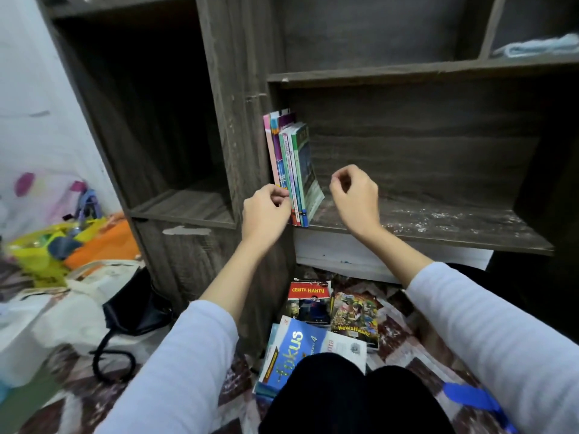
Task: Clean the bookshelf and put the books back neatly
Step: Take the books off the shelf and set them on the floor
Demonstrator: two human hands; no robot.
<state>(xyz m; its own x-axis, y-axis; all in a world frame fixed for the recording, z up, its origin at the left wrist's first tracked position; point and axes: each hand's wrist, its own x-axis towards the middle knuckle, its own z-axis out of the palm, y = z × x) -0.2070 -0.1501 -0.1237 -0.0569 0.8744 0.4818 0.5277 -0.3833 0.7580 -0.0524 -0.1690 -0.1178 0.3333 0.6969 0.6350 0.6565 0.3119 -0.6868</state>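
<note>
The left hand (266, 211) is curled with its fingertips pinching the lower edge of the leftmost books in a small upright row; the right hand (355, 195) hangs loosely curled just beside that row, fingers bent inward, holding nothing and touching nothing. Both arms wear pale striped sleeves (501, 333). Around them stands a large dark wooden bookshelf (407, 70), its compartments mostly bare. The row of books (293, 170) stands at the far left end of the lower shelf board, pressed against the upright divider, the outermost green one leaning slightly right. The shelf board (438, 227) to their right looks dusty and speckled. Below, on a patterned floor, lies a loose pile of books (319, 327), including a blue one marked "fokus" and a red one reading "Cerita Hantu". At the left, bags (94, 277) are heaped. A pale blue cloth (532, 47) lies in the upper right compartment.
</note>
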